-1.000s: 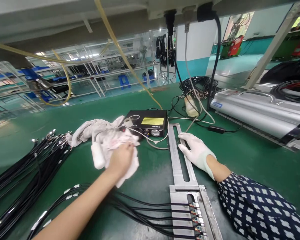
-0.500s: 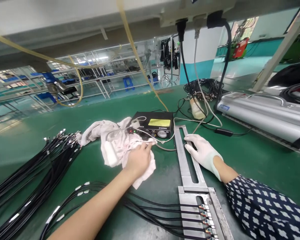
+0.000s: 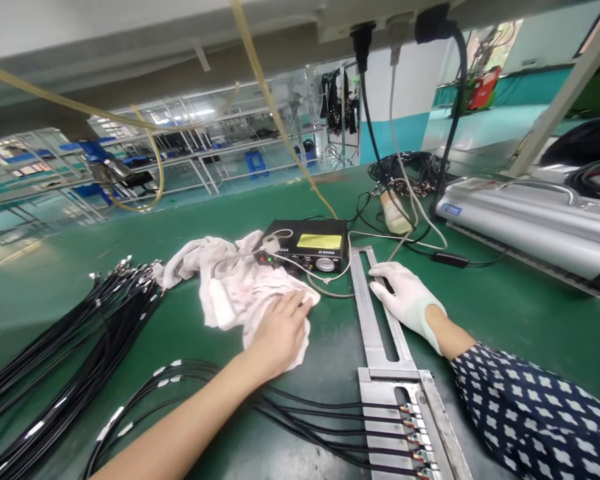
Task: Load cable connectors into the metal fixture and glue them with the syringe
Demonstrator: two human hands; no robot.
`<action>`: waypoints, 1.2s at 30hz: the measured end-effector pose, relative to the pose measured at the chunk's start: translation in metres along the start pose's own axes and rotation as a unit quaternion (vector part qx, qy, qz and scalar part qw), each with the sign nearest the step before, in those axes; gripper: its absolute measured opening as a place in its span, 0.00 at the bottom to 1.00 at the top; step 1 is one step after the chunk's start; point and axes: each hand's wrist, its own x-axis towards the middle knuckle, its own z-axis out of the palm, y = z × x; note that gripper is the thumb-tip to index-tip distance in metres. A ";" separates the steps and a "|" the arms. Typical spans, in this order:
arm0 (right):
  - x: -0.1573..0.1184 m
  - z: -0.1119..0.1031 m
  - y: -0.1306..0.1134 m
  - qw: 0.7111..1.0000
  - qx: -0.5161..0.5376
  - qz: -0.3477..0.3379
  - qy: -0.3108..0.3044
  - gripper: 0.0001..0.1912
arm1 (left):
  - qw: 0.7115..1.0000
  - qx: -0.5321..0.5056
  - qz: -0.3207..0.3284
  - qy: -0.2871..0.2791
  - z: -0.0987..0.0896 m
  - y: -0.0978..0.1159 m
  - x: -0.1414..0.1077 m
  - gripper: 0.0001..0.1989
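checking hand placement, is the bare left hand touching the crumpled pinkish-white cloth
Touching: the head view shows the left hand lying palm down on the cloth, with fabric visible around its fingertips.

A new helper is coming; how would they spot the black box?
On the green table, find the crumpled cloth under the bare left hand. The black box sits just beyond the cloth, left of the metal frame. It alone has a yellow label and a round dial.
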 end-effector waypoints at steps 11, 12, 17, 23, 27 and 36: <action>0.000 -0.001 0.000 1.000 0.002 0.000 -0.009 0.19 | 0.990 0.002 -0.137 0.009 0.015 -0.115 -0.016 0.23; 0.000 -0.001 -0.001 1.000 0.000 0.002 -0.009 0.19 | 0.991 0.001 -0.132 -0.001 0.013 -0.104 -0.015 0.23; -0.001 -0.001 0.001 1.000 -0.004 -0.002 -0.012 0.20 | 0.995 -0.016 -0.087 -0.038 0.002 -0.043 0.003 0.24; -0.002 -0.002 0.002 1.000 -0.003 -0.011 -0.023 0.20 | 0.981 0.008 -0.193 -0.020 0.005 -0.092 0.012 0.24; 0.003 0.001 0.000 1.000 -0.005 0.004 -0.011 0.19 | 0.974 0.018 -0.222 -0.038 0.002 -0.082 0.004 0.24; 0.000 0.004 0.009 1.000 0.007 -0.019 -0.017 0.21 | 0.994 -0.019 -0.072 -0.078 -0.013 -0.004 0.004 0.25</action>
